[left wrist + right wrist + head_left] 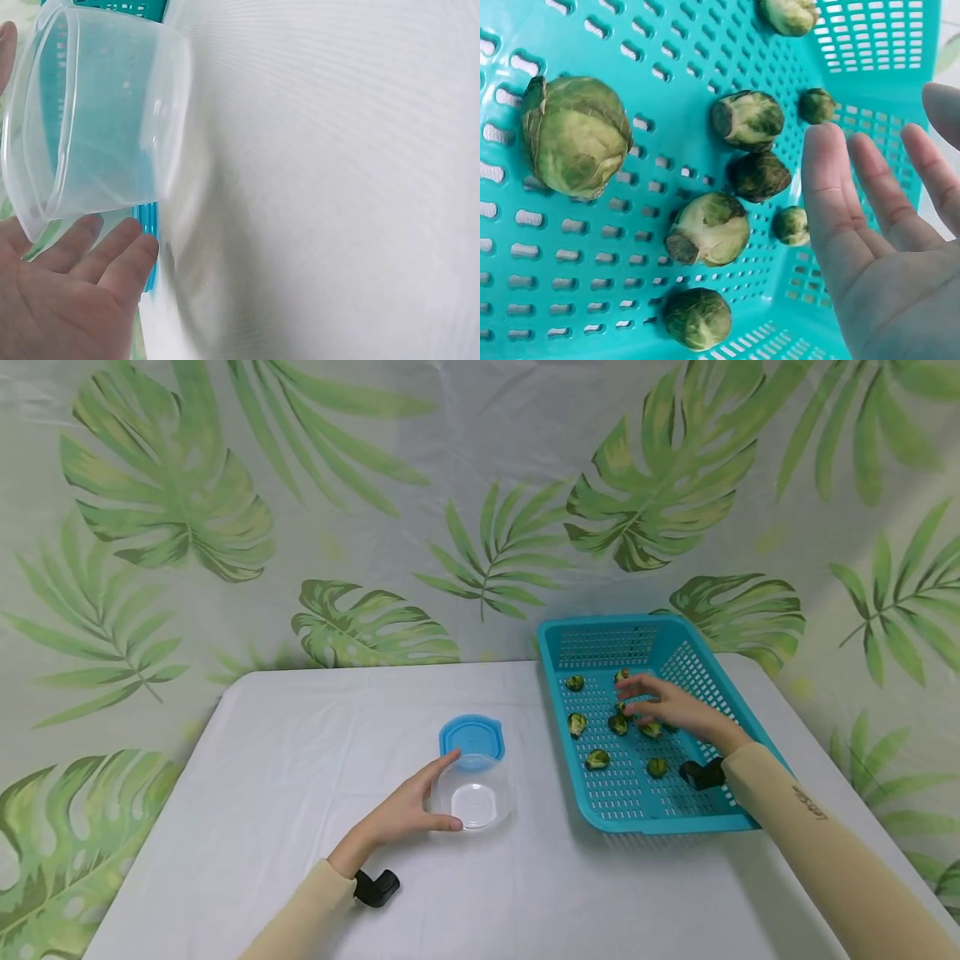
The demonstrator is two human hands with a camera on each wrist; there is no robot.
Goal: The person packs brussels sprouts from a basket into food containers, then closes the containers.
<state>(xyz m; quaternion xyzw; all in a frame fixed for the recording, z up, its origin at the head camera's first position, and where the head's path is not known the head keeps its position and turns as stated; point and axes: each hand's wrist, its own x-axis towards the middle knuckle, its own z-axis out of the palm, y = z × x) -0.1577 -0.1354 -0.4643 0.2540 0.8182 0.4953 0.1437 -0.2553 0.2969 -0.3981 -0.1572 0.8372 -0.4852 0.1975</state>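
My left hand [405, 806] spans the left side of a clear plastic container [491, 793]. Its thumb and fingers are spread, the tips right at the rim. In the left wrist view, relaxed fingers [124, 262] lie along the container's [112, 112] side, not wrapped round it. Just behind it lies a blue lid [471, 733], partly seen through the clear wall. Over the turquoise basket [558, 693] hovers my right hand [678, 710], fingers loosely extended and holding nothing. Several Brussels sprouts [577, 139] are scattered on the basket floor, some close to the right fingertips.
The basket has raised, perforated walls and stands at the right of the table [300, 760], which is covered in white cloth. Behind it hangs a leaf-patterned curtain [360, 527]. Black wrist cameras [377, 887] are worn on both wrists.
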